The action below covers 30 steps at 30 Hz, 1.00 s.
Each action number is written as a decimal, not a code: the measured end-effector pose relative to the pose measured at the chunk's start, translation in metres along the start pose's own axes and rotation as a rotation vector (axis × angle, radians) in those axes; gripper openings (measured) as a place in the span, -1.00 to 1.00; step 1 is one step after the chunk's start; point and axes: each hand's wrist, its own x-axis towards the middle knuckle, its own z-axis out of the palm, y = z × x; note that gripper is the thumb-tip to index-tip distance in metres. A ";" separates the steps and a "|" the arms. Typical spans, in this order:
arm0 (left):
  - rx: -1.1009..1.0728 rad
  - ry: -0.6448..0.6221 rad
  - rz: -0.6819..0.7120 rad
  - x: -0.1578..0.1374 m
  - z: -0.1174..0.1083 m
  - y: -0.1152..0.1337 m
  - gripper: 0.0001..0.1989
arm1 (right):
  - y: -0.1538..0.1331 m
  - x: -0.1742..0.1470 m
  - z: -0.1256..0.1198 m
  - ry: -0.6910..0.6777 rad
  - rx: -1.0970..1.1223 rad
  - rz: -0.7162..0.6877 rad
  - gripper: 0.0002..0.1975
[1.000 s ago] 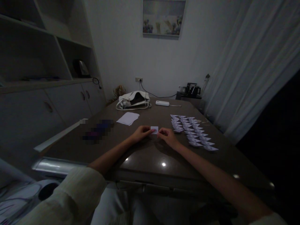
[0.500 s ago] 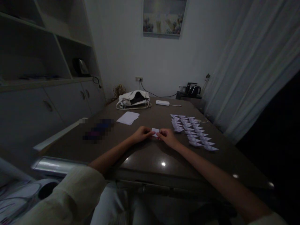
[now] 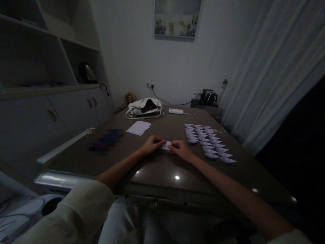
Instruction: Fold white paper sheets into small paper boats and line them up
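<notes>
Between my two hands is a small folded piece of white paper (image 3: 166, 145), held just above the table. My left hand (image 3: 153, 145) pinches its left edge between thumb and fingers. At the right edge, my right hand (image 3: 179, 149) grips the paper with its fingers curled in. To the right, several folded white paper boats (image 3: 208, 144) stand in rows on the table. A stack of flat white paper sheets (image 3: 138, 128) lies beyond my left hand. The exact folds of the held piece are too small to make out.
On the brown table (image 3: 157, 173), a white handbag (image 3: 144, 107) sits at the far end, beside a white power strip-like box (image 3: 176, 111). A blurred dark blue item (image 3: 108, 139) lies at the left. Cabinets stand left, a curtain (image 3: 269, 67) hangs right.
The folded paper has shifted slightly left and tilted between my hands. My fingers have changed their grip on it a little. Everything else stays put.
</notes>
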 end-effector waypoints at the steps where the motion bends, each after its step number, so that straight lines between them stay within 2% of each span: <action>1: 0.006 0.008 0.011 0.000 0.000 0.001 -0.55 | -0.001 0.000 0.000 0.010 0.014 0.010 -0.65; 4: 0.047 0.071 0.077 -0.001 0.001 0.005 -0.61 | -0.001 0.001 -0.002 0.057 0.050 0.044 -0.65; 8: 0.110 0.112 0.185 -0.004 0.002 0.008 -0.50 | 0.001 0.003 -0.004 0.109 0.124 0.093 -0.68; 17: 0.214 0.192 0.282 -0.002 0.001 -0.002 -0.66 | 0.004 0.004 -0.005 0.168 0.273 0.170 -0.73; 21: 0.211 0.187 0.288 -0.002 0.002 -0.004 -0.72 | 0.004 0.004 -0.005 0.161 0.325 0.173 -0.79; 26: 0.185 0.198 0.236 -0.003 0.002 0.000 -0.71 | -0.003 0.003 -0.005 0.199 0.397 0.149 -0.64; 30: 0.126 0.189 0.153 -0.001 0.000 0.002 -0.69 | -0.009 0.002 -0.007 0.176 0.354 0.090 -0.76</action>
